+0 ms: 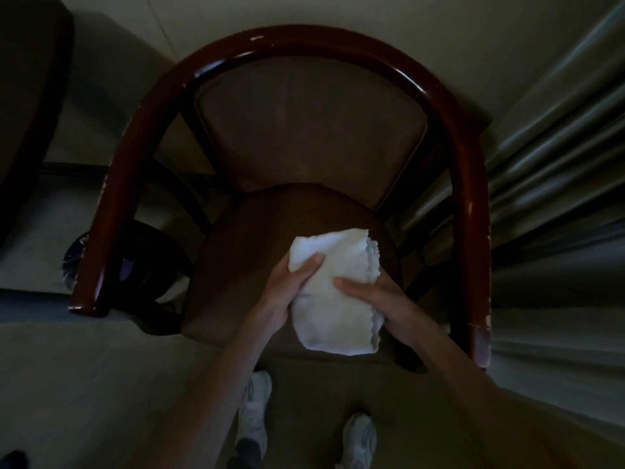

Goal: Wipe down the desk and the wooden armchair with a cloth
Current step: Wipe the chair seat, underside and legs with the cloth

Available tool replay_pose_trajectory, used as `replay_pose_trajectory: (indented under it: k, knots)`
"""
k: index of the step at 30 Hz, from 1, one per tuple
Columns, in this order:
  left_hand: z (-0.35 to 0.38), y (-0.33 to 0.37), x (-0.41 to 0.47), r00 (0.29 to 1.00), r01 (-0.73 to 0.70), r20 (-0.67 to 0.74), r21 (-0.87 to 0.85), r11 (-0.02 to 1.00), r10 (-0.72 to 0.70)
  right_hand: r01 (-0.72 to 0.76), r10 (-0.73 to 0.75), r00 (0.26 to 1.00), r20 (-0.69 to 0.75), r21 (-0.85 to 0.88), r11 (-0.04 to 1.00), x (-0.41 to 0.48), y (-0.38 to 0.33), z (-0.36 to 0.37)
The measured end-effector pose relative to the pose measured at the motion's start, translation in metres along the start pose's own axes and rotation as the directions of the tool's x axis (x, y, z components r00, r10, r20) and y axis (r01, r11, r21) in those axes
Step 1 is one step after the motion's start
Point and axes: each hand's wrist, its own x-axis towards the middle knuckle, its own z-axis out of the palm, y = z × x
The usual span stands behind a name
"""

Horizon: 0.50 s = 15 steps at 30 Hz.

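White cloth (333, 292) gripped by left hand (287, 292) and right hand (375, 296) above armchair (470, 170) seat.

Both hands, left hand (287, 289) and right hand (378, 296), hold a white cloth (334, 292) above the armchair (470, 170) seat.

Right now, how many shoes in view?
2. The left shoe is below the left forearm; the right shoe is nearer the bottom edge, beneath the cloth. Both partly cropped or hidden.

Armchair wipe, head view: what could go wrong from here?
The cloth is bunched between both hands (left, right) above the seat; wiped like that, it may cover little. The armchair's glossy rail has chipped finish near its right end, which could snag the cloth. The room is dim, so missed spots are likely.
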Motion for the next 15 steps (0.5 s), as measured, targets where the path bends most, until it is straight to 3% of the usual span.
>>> replay_pose_trajectory:
  k: [3, 7, 9, 11, 13, 15]
  knots:
    - [-0.021, -0.001, 0.018, 0.999, -0.034, -0.017, 0.101, 0.994, 0.036, -0.044, 0.035, 0.997, -0.067, -0.142, 0.989, 0.022, 0.001, 0.006]
    - [-0.069, -0.001, 0.046, 0.986, -0.036, -0.138, 0.393, 0.919, 0.097, -0.015, -0.090, 0.920, -0.382, -0.264, 0.964, 0.057, -0.007, -0.006]
    - [-0.109, -0.004, 0.059, 0.972, 0.017, -0.168, 0.751, 0.660, 0.166, -0.091, -0.189, 0.843, -0.503, -0.480, 0.872, 0.077, -0.011, -0.023]
    - [-0.150, -0.007, 0.068, 0.963, 0.107, -0.191, 0.920, 0.376, 0.192, -0.264, -0.273, 0.773, -0.573, -0.680, 0.684, 0.096, -0.010, -0.040]
    - [-0.184, -0.015, 0.078, 0.953, 0.141, -0.201, 0.956, 0.256, 0.228, -0.291, -0.317, 0.767, -0.558, -0.742, 0.603, 0.117, -0.003, -0.050]
    - [-0.209, -0.026, 0.088, 0.933, 0.118, -0.183, 0.969, 0.216, 0.311, -0.275, -0.357, 0.763, -0.539, -0.770, 0.575, 0.145, 0.006, -0.052]
